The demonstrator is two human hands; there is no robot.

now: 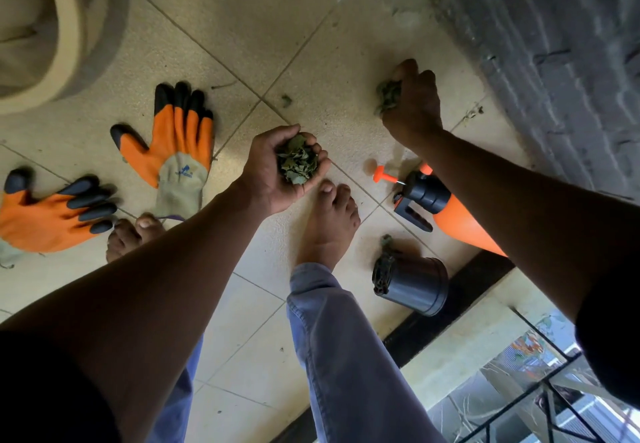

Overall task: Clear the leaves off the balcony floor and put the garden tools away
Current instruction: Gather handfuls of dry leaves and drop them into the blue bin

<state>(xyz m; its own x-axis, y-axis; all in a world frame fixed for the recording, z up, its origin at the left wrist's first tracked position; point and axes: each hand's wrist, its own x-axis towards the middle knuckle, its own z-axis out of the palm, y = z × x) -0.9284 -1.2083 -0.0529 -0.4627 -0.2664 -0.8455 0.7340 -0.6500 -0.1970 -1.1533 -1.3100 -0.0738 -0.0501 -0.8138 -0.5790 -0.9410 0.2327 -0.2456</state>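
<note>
Our left hand (pixel 277 169) cups a heap of leaves (pixel 298 163) at centre; our right hand (pixel 412 103), at 1 o'clock, clutches another clump (pixel 387 95) off the floor (pixel 311 44). Only scraps remain at 12. Gloves (pixel 173 137) at 9 and the sprayer (pixel 436 200) at 3 still need putting away.

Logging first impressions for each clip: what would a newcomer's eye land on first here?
Most likely the two orange gloves lying flat on the tiled floor at left, unworn. Next, the bare hands: the left hand cups a heap of dry leaves at centre, and the right hand grips another clump near the grey wall. An orange sprayer lies on its side under the right forearm.
</note>
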